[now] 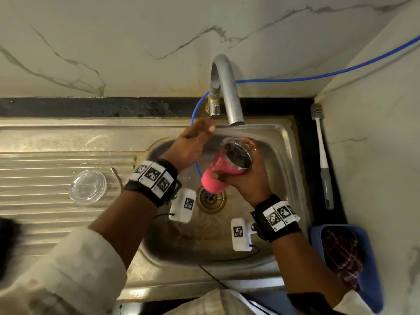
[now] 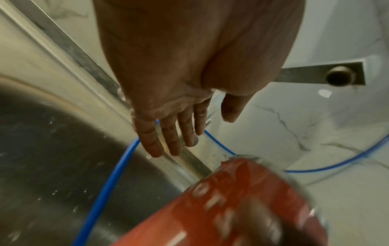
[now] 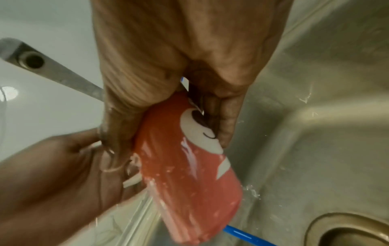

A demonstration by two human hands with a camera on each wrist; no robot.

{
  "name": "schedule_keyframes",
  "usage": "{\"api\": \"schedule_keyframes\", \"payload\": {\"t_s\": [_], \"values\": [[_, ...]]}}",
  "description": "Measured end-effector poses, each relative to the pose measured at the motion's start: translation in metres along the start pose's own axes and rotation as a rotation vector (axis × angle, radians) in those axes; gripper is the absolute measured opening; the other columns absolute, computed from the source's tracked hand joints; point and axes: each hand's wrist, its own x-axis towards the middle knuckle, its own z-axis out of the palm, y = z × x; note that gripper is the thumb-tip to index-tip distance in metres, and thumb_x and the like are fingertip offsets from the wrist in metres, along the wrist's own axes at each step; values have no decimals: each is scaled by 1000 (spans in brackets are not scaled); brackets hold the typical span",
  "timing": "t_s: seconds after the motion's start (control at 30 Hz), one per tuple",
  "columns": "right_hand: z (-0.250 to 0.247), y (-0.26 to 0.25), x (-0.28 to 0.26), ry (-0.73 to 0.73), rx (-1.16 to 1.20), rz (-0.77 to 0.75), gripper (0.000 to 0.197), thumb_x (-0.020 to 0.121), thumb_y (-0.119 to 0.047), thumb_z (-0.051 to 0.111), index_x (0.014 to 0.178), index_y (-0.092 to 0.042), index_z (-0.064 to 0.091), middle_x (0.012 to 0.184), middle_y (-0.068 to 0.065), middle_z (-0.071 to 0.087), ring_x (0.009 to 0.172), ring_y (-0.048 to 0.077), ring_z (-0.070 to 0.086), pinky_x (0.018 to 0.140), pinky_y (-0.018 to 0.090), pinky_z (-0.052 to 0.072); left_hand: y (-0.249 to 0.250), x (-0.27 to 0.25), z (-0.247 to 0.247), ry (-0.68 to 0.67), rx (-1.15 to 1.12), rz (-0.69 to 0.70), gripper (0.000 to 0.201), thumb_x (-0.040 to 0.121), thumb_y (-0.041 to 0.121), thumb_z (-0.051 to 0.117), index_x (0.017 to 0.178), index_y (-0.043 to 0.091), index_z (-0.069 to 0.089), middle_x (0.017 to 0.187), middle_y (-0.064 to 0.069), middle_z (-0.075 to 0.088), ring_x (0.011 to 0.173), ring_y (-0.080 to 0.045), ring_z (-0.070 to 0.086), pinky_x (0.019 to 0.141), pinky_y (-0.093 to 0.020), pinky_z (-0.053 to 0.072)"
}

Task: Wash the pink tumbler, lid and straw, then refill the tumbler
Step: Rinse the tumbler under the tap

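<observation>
The pink tumbler (image 1: 223, 163) (image 2: 242, 208) (image 3: 189, 183) is tilted over the sink basin (image 1: 281, 160), its open steel mouth turned up towards the faucet (image 1: 227, 87). My right hand (image 1: 252, 171) (image 3: 168, 83) grips it around the body, fingers near the rim. My left hand (image 1: 195, 144) (image 2: 168, 133) reaches, fingers straight and holding nothing, to the tap valve at the faucet's base, just left of the tumbler. The clear lid (image 1: 87, 187) lies on the ribbed drainboard to the left. I cannot pick out the straw.
A thin blue hose (image 1: 318, 75) runs from the right wall past the faucet down into the drain (image 1: 211, 198). A white-handled bottle brush (image 1: 322, 155) lies on the counter to the right. A blue tub (image 1: 372, 269) with a checked cloth stands at the front right.
</observation>
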Motion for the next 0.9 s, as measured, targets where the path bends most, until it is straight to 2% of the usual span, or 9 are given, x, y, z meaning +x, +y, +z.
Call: {"api": "schedule_keyframes", "payload": {"t_s": [0.1,0.2,0.3,0.37,0.47,0.57,0.67,0.73,0.9], "values": [[0,-12,-10,54,202,120,93,61,-15,103,143,-23,59,127,-5,74,118,17,71,92,46,63,-22,-32,9,-152,-70,-185,30,109,32,55,129,14,67,113,-3,75,102,-13,73,78,-22,60],[3,-23,-18,46,315,308,76,73,-38,94,141,-27,61,128,6,73,113,29,74,80,51,66,-36,-61,16,-243,-186,-287,41,97,43,71,133,25,64,124,-8,74,105,-22,76,76,-32,63],[6,-24,-24,14,499,488,67,86,-63,73,136,-19,64,129,18,74,112,33,75,88,56,63,-41,-71,15,-99,-118,-192,49,90,20,81,134,18,61,127,-12,68,100,-21,74,68,-25,60],[8,-20,-26,26,758,676,75,89,-72,62,135,-13,65,127,22,74,112,37,74,89,55,64,-40,-73,13,40,22,-110,50,84,27,89,125,20,63,118,-6,69,99,-22,73,69,-27,61],[12,-18,-27,48,925,881,65,103,-55,54,142,-4,61,118,24,74,95,37,76,74,46,68,-33,-75,8,157,186,25,51,78,37,93,119,25,65,109,5,70,95,-12,71,78,-26,61],[15,-16,-26,32,825,917,53,107,-41,45,133,1,65,103,23,69,84,36,79,61,38,66,-17,-77,6,162,315,194,60,76,33,95,127,24,65,114,7,68,99,-5,67,78,-11,54],[12,-16,-28,-33,686,887,48,106,-42,41,111,-4,70,99,15,76,92,30,78,76,34,60,-8,-75,4,170,401,315,69,70,33,96,130,23,64,117,6,66,103,-10,64,79,-12,52],[10,-15,-29,-29,614,861,44,105,-45,45,112,-10,71,108,11,79,96,28,76,83,35,54,-2,-74,3,167,422,337,74,67,30,97,132,23,62,120,9,65,104,-10,62,78,-6,47],[6,-12,-28,75,430,809,30,104,-42,55,106,-18,72,98,4,78,89,22,74,75,32,50,6,-75,-13,167,509,403,83,59,36,92,135,22,64,127,4,55,112,-15,53,83,-9,40]]}}
